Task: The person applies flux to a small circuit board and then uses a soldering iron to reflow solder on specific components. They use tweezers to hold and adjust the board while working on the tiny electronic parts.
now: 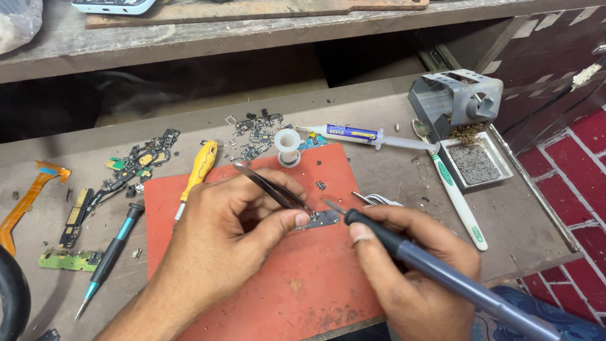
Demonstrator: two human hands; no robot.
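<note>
Small circuit board (323,219) lies flat on the red work mat (297,278), right between the two hands, near the mat's middle. Left hand (230,233) sits just left of the board, fingers closed around dark tweezers (271,187); tweezer tips come down onto the board's left end, upper end of the tweezers slanting up and left over the knuckles. Right hand (413,268) sits just right of and below the board, wrapped around a soldering iron (435,268) with a black grip and grey-blue handle running off toward the lower right corner. Iron tip points up-left and ends just above the board's top edge; cannot tell if it touches. Both hands closed on their tools, thumbs nearest the board. A tiny dark chip (320,185) lies on the mat just above the board. White solder spool (288,148) stands at the mat's top edge. Yellow-handled screwdriver (197,172) lies along the mat's left edge, black and teal screwdriver (108,256) further left on the wooden bench (524,221). Loose phone parts and flex cables (136,165) scattered upper left. Flux syringe (363,136) lies above the mat, white and green toothbrush (457,196) to the right, grey iron stand (456,98) with its sponge tray (475,164) at far right.
</note>
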